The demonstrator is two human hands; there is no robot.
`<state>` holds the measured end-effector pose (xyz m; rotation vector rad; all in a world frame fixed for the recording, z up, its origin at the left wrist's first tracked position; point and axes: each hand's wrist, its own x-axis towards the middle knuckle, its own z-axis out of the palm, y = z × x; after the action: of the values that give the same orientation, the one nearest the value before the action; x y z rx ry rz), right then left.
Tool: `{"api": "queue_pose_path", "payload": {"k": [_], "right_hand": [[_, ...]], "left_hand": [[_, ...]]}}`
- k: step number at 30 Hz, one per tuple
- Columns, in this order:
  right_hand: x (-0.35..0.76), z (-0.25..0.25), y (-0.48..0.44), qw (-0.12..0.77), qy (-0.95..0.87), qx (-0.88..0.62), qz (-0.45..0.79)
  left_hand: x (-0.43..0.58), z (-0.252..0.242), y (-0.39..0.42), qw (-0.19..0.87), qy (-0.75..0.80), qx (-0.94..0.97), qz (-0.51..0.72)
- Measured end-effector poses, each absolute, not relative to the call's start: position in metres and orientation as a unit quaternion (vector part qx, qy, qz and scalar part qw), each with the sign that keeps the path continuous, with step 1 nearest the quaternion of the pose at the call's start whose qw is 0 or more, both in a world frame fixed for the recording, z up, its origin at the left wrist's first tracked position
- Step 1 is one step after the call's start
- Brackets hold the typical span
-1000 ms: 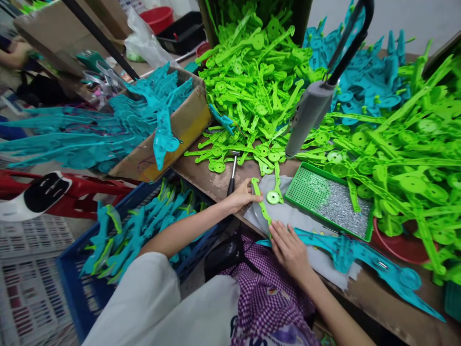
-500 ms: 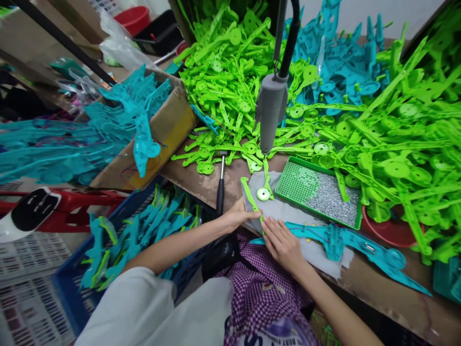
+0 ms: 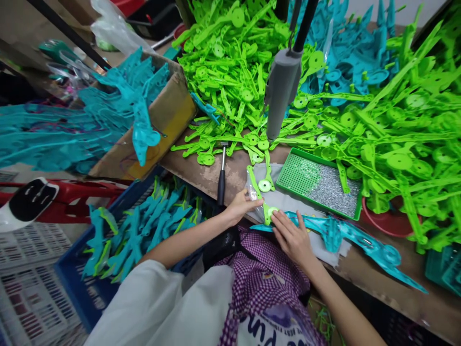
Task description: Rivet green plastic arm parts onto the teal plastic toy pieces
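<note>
My left hand (image 3: 240, 206) pinches the middle of a bright green plastic lever (image 3: 254, 183) with a round disc at its near end. My right hand (image 3: 294, 238) lies with its fingers stretched, their tips at that disc and the thumb apart. Partly under the right hand, a long teal plastic piece (image 3: 333, 234) lies along the table edge; its middle is covered. A second green lever (image 3: 265, 184) rests just beyond, on a grey cloth (image 3: 320, 245). Above it hangs a grey power screwdriver (image 3: 283, 91).
A green tray (image 3: 338, 194) of small metal parts stands to the right, by a red bowl (image 3: 387, 223). A hammer (image 3: 221, 180) lies left. Green levers (image 3: 223, 72) are heaped behind. A cardboard box (image 3: 158, 115) and blue crate (image 3: 75, 288) hold teal pieces.
The green lever has turned and shifted slightly, so its disc now shows. My right hand has slid a little to the right, and its thumb has spread. The view has tilted slightly.
</note>
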<state>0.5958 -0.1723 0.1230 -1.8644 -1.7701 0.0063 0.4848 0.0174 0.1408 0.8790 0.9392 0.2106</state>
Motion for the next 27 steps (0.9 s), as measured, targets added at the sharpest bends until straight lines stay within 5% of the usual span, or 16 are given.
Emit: {"api": "queue_pose_path", "payload": {"k": [5,11,27], "right_hand": [[0.597,0.12,-0.169,0.283,-0.666,-0.69,0.014],[0.606,0.13,-0.16,0.286,-0.666,-0.687,0.05],[0.616,0.115,-0.152,0.291,-0.708,-0.637,0.09]], "left_hand": [[0.459,0.146,-0.003,0.778,0.448,0.4,0.185],[0.438,0.141,-0.021,0.792,0.446,0.417,-0.011],[0.466,0.139,-0.016,0.718,0.422,0.554,-0.019]]}}
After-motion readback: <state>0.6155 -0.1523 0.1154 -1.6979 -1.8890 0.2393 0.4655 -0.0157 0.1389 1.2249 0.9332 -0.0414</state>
